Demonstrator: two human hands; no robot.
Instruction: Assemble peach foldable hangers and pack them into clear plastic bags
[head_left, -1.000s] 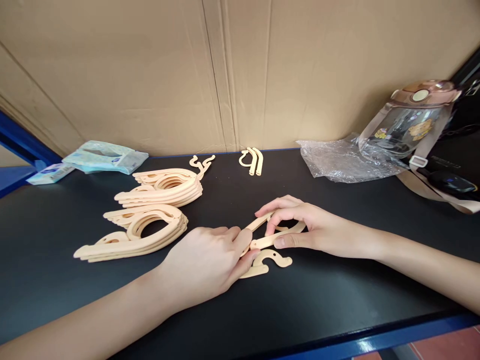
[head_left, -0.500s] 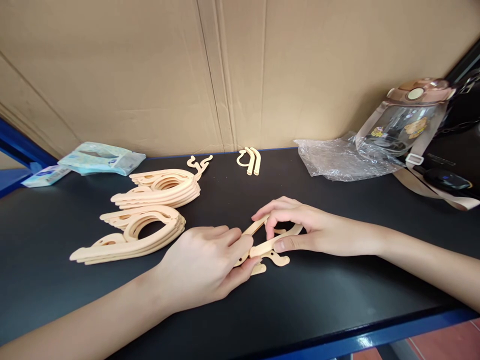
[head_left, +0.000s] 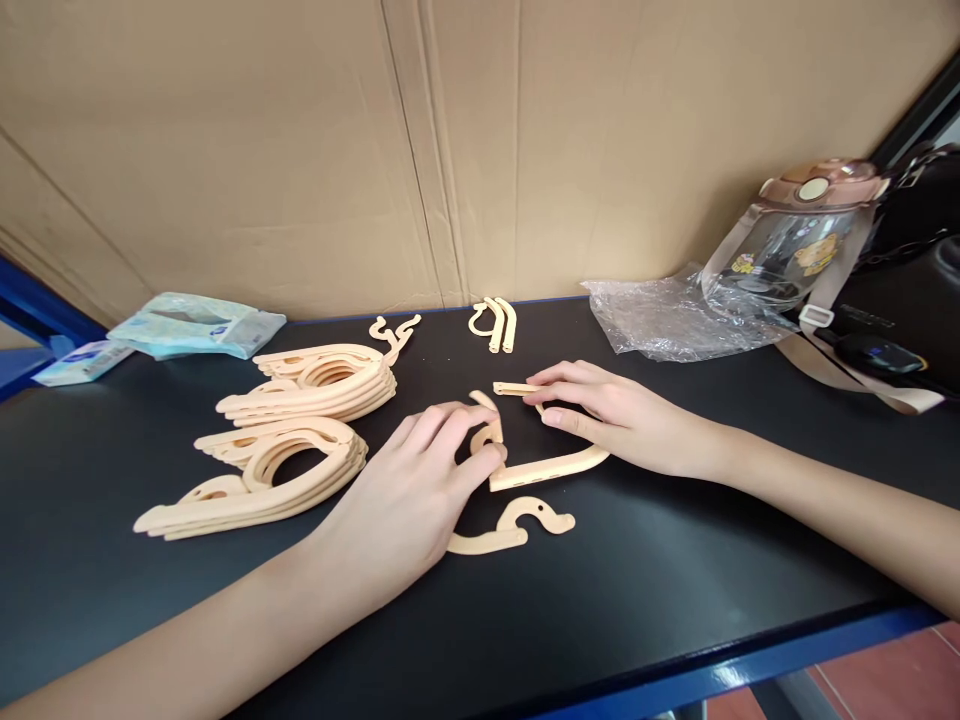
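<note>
At left on the black tabletop [head_left: 675, 570]: near stack [head_left: 270, 495] and far stack [head_left: 322, 396] of folded, peach-coloured, plastic-looking hangers, apparently finished. Just beyond, a pair of small peach hooks [head_left: 392, 345], unheld. Then left hand [head_left: 412, 480], thumb and fingers nearly pinched together on a slim, curved peach hook piece [head_left: 487, 434]. Farther back, slender peach arms [head_left: 511, 325], seemingly left to do. Nearer, flat and unheld, an S-curved peach hook [head_left: 555, 520]. Rightmost, right hand [head_left: 615, 420], half-curled, gripping a bent peach hanger frame [head_left: 551, 469], ends spread; probably mid-assembly.
</note>
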